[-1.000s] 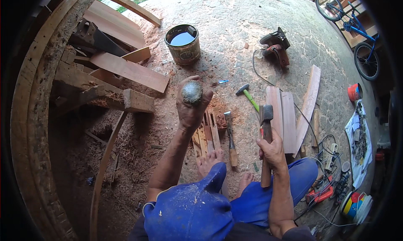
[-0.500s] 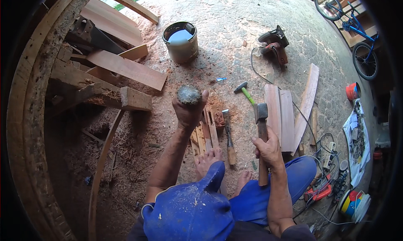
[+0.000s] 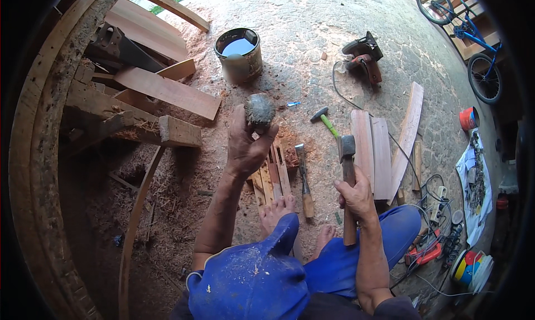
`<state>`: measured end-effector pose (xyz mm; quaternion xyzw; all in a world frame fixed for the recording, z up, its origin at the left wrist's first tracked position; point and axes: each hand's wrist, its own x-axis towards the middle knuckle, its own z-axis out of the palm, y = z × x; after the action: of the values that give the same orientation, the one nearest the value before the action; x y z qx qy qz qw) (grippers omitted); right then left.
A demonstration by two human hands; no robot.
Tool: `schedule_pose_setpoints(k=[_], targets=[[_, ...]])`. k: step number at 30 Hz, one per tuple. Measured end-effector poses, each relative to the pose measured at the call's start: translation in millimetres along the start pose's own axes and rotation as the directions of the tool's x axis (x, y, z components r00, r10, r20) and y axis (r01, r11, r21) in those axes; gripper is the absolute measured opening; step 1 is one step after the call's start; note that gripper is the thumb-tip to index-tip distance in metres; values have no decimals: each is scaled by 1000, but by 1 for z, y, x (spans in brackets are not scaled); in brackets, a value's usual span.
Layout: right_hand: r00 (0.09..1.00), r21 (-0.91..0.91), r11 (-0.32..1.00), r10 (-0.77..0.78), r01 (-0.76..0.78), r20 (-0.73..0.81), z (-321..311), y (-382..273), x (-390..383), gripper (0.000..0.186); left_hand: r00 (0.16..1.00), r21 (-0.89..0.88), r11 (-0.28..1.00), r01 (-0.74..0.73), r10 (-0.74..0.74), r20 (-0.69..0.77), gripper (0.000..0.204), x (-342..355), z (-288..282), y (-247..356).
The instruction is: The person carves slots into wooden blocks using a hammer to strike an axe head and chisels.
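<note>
My left hand (image 3: pixel 243 150) grips a dark, rounded lump (image 3: pixel 259 109) with a scuffed grey surface; I cannot make out its exact kind. My right hand (image 3: pixel 359 200) is closed round the wooden handle of a hammer (image 3: pixel 348 146), held upright with its square metal head on top. Below the left hand, slotted wooden strips (image 3: pixel 270 180) lie beside my bare foot. A chisel (image 3: pixel 305 186) with a wooden handle rests on the ground between my hands. Farther out lies a smaller hammer (image 3: pixel 329 126) with a bright green handle.
A bucket (image 3: pixel 257 63) of liquid stands ahead, a corded power saw (image 3: pixel 365 63) to its right. Wooden boards (image 3: pixel 363 147) lie right of the hammer. A timber frame (image 3: pixel 106 111) with a handsaw (image 3: pixel 114 44) fills the left. Tangled cables (image 3: pixel 434 208) spread at lower right.
My left hand has turned and shifted slightly, tipping the rounded lump up and to the right, so more of its surface and my fingers show. The right hand and hammer stay almost still.
</note>
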<state>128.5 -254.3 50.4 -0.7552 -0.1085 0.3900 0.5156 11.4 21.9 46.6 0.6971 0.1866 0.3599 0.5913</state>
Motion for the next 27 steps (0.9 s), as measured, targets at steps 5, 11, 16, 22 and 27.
schedule_pose_setpoints(k=[5, 11, 16, 22, 27], targets=[[999, 6, 1000, -12, 12, 38, 4, -2, 1, 46, 971, -117, 985, -123, 95, -219, 34, 4, 28, -5], [998, -6, 1000, -12, 12, 54, 5, 1, -1, 40, 978, -80, 997, 17, -33, -204, 20, -4, 17, -21], [998, -1, 1000, -23, 23, 58, 5, 0, -1, 42, 973, -23, 999, -28, 22, -229, 24, -5, 16, -28], [999, 7, 1000, -13, 12, 45, 3, -1, -2, 52, 956, -14, 991, 131, -130, -263, 22, -10, 4, -29], [999, 13, 999, -38, 38, 32, 10, -3, 6, 48, 992, 215, 972, -92, 70, 108, 19, 7, 29, -12]])
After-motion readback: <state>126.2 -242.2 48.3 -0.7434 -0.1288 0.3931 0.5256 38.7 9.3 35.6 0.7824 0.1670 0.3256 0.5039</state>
